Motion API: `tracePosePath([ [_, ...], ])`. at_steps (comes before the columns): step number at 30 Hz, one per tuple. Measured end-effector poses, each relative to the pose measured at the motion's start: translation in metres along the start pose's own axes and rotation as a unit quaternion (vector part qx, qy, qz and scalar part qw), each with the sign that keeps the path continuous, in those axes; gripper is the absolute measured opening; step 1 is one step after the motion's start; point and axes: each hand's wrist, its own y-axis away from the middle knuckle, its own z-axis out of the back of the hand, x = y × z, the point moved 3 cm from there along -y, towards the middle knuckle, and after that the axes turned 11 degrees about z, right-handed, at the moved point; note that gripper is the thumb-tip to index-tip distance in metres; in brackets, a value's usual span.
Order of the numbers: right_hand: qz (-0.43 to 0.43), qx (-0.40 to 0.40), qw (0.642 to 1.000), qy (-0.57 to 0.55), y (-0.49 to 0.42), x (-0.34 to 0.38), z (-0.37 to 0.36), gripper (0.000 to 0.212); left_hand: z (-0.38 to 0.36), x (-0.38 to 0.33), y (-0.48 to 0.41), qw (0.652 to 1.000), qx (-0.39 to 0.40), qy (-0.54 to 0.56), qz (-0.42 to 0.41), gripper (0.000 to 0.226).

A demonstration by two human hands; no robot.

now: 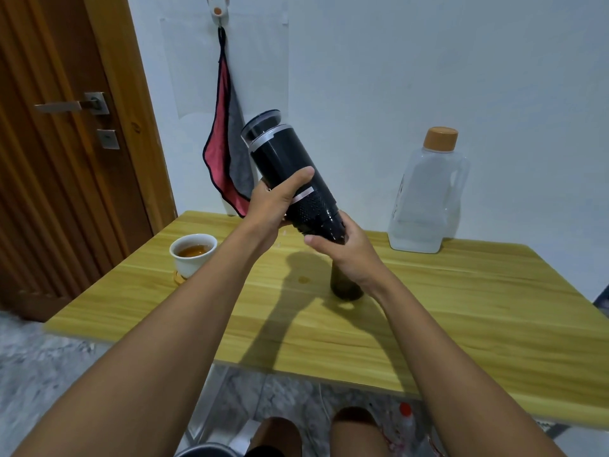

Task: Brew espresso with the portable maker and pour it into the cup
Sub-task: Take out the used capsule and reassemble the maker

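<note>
Black plastic portable maker [280, 156], held tilted in the air above the wood-grain desk [461, 308], clear-capped end uppermost.
Left grip [275, 201] is wrapped round the smooth mid-barrel; right grip [346, 249] is curled round the knurled lower end, judged a twisting hold on that section. The white glazed cup [192, 253], holding amber liquid, stands well apart to the left; a dark cylinder [346, 290] stands under the right grip.

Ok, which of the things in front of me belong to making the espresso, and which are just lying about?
Part of the job: portable maker, held tilted in left hand and right hand; white cup with amber liquid; dark cylinder standing on the table, probably the maker's part; clear jug, likely water.
Just lying about: red and grey cloth on the wall hook; door.
</note>
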Motion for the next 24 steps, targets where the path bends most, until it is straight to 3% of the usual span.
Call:
tracePosePath([
  [3, 0.007, -0.046, 0.997, 0.057, 0.003, -0.003, -0.011, 0.073, -0.004, 0.0, 0.0, 1.0, -0.005, -0.003, -0.005, 0.043],
  [7, -0.03, 0.044, 0.995, -0.088, 0.003, -0.001, -0.001, 0.049, 0.001, 0.001, -0.002, 1.0, -0.017, 0.004, -0.002, 0.045],
  [9, 0.005, 0.017, 0.999, -0.031, 0.003, 0.002, 0.004, 0.047, 0.001, 0.003, -0.001, 1.0, -0.016, 0.018, 0.001, 0.048],
  [12, 0.034, -0.071, 0.988, 0.136, 0.004, -0.001, -0.004, 0.076, -0.006, 0.004, 0.0, 1.0, -0.014, 0.022, -0.001, 0.049],
  [14, 0.035, -0.064, 0.992, 0.105, 0.004, -0.005, -0.009, 0.075, -0.008, 0.004, 0.0, 1.0, -0.023, 0.013, -0.005, 0.043],
  [17, 0.033, -0.005, 0.999, -0.003, 0.005, -0.005, -0.002, 0.055, -0.006, 0.002, 0.0, 1.0, -0.021, 0.007, -0.007, 0.039],
  [22, 0.083, -0.072, 0.975, 0.195, 0.01, -0.01, 0.004, 0.074, -0.005, -0.002, -0.001, 0.999, -0.031, 0.039, 0.0, 0.043],
  [24, 0.082, -0.092, 0.976, 0.182, 0.014, -0.015, 0.005, 0.071, -0.002, -0.004, -0.004, 0.997, -0.045, 0.054, -0.01, 0.039],
])
